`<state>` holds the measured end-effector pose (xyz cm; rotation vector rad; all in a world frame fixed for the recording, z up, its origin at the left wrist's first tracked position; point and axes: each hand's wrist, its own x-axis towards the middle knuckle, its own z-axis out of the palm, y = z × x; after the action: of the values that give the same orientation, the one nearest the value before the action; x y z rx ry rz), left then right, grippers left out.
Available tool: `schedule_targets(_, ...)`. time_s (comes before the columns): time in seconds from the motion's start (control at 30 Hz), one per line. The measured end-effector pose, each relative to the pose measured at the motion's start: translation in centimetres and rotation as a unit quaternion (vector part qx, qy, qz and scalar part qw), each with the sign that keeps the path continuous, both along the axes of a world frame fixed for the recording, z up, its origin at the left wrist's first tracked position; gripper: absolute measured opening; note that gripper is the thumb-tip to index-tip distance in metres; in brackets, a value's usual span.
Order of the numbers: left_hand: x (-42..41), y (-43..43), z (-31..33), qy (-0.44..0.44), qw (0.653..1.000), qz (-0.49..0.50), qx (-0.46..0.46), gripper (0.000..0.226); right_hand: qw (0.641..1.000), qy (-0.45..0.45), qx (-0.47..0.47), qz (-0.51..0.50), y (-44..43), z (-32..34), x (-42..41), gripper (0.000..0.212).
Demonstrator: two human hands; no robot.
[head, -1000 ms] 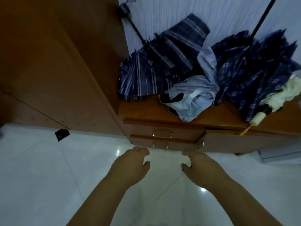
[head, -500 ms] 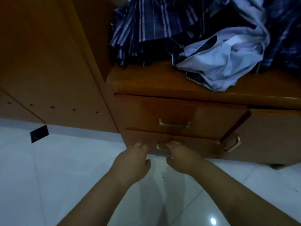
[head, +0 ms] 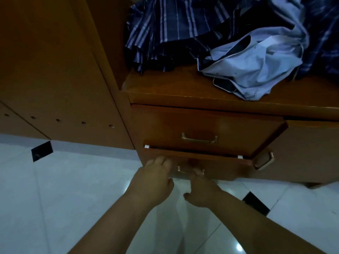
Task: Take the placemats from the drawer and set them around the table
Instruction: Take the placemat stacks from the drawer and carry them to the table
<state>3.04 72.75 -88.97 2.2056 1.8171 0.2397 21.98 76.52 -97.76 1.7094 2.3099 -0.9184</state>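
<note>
No placemats are visible; they are presumably inside the lower drawer (head: 211, 171), the bottom one of a stacked pair, which stands slightly out from the wooden cabinet with a dark slit showing above its top edge. Placemats would likely be light, flat and flexible, best lifted as a stack by their edges, but that is a guess until the drawer is open. The drawer itself is stiff wood on runners and should slide with a steady, level pull; the natural hold is its small metal handle (head: 190, 171), centred on the front. The right hand (head: 200, 192) reaches forward with its fingertips at that handle, thumb spread to the side; whether the fingers are actually hooked behind the bar cannot be told. The left hand (head: 156, 178) lies palm down just left of it, fingers together and lightly curled, tips at the drawer's top edge, holding nothing. Both forearms stretch from the near edge toward the cabinet, low over the white tiled floor (head: 64, 198). Above is the upper drawer (head: 207, 129) with its own handle, and on the cabinet top (head: 165, 88) lie a plaid umbrella (head: 174, 30) and a crumpled pale shirt (head: 256, 66).
</note>
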Motion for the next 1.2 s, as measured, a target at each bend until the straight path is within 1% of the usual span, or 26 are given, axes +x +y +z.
schedule_targets(0.1, 0.2, 0.6, 0.1, -0.024, 1.000, -0.019, -0.007, 0.046, 0.999, -0.008, -0.016, 0.031, -2.2, 0.2, 0.5, 0.075)
schedule_targets(0.2, 0.2, 0.3, -0.3, -0.007, 0.999, -0.023, -0.030, 0.053, 0.996, -0.035, -0.051, 0.065, -3.9, 1.4, 1.1, 0.072)
schedule_targets(0.27, 0.0, 0.3, -0.6, 0.010, 0.999, -0.018, -0.044, 0.055, 0.992, -0.045, -0.053, 0.105, -4.1, 3.2, 1.3, 0.058)
schedule_targets(0.33, -0.1, 0.3, -0.7, 0.033, 0.998, -0.023, -0.057, 0.055, 0.992, -0.009, -0.002, 0.128, -3.3, 5.6, 1.7, 0.040)
schedule_targets(0.37, -0.1, 0.4, -0.7, 0.046, 0.997, -0.026, -0.062, 0.054, 0.992, 0.019, 0.030, 0.119, -2.5, 6.8, 1.9, 0.033)
schedule_targets(0.43, 0.2, 0.5, -0.6, 0.061, 0.995, -0.027, -0.071, 0.054, 0.991, 0.065, 0.106, 0.059, -0.9, 8.6, 2.7, 0.023)
schedule_targets(0.47, 0.4, 0.5, -0.6, 0.063, 0.995, -0.026, -0.075, 0.054, 0.987, 0.080, 0.140, 0.023, -0.3, 9.2, 3.4, 0.022)
schedule_targets(0.5, 0.6, 0.5, -0.5, 0.066, 0.994, -0.026, -0.078, 0.053, 0.983, 0.083, 0.162, -0.003, 0.1, 9.3, 4.0, 0.026)
schedule_targets(0.53, 0.7, 0.4, -0.5, 0.068, 0.994, -0.026, -0.082, 0.052, 0.984, 0.065, 0.167, -0.013, 0.3, 9.2, 4.7, 0.032)
schedule_targets(0.6, 0.8, 0.2, -0.4, 0.074, 0.993, -0.028, -0.088, 0.049, 0.991, -0.006, 0.133, -0.006, 0.1, 8.5, 5.7, 0.041)
schedule_targets(0.63, 0.7, 0.1, -0.4, 0.077, 0.993, -0.029, -0.088, 0.047, 0.993, -0.027, 0.116, 0.000, -0.3, 8.2, 5.9, 0.043)
schedule_targets(0.67, 0.7, -0.1, -0.3, 0.075, 0.993, -0.027, -0.086, 0.046, 0.992, -0.029, 0.120, 0.004, -0.6, 8.1, 6.0, 0.043)
schedule_targets(0.8, 0.9, -0.2, 0.8, 0.047, 0.997, -0.007, -0.067, 0.047, 0.965, 0.038, 0.260, -0.005, -0.2, 9.7, 4.7, 0.046)
schedule_targets(0.87, 1.0, -0.2, 1.5, 0.043, 0.996, 0.002, -0.075, 0.035, 0.954, 0.050, 0.293, -0.029, 0.1, 10.8, 3.4, 0.045)
schedule_targets(0.93, 0.9, -0.5, 1.8, 0.041, 0.994, -0.005, -0.101, 0.019, 0.945, 0.036, 0.321, -0.040, 0.3, 11.8, 2.3, 0.039)
schedule_targets(0.97, 0.8, -0.7, 1.8, 0.039, 0.992, -0.011, -0.116, 0.016, 0.938, 0.028, 0.343, -0.036, 0.3, 12.1, 1.9, 0.037)
schedule_targets(1.03, 0.8, -1.1, 1.9, 0.043, 0.991, -0.022, -0.123, 0.016, 0.932, 0.020, 0.360, -0.040, 0.6, 13.0, 1.3, 0.038)
schedule_targets(1.1, 0.9, -1.0, 2.3, 0.046, 0.994, -0.020, -0.096, 0.023, 0.935, 0.003, 0.352, -0.047, 1.0, 13.4, 1.2, 0.046)
schedule_targets(1.2, 1.2, -0.4, 3.0, 0.008, 0.999, 0.012, -0.039, 0.039, 0.946, -0.031, 0.322, -0.036, 1.2, 13.3, 1.2, 0.051)
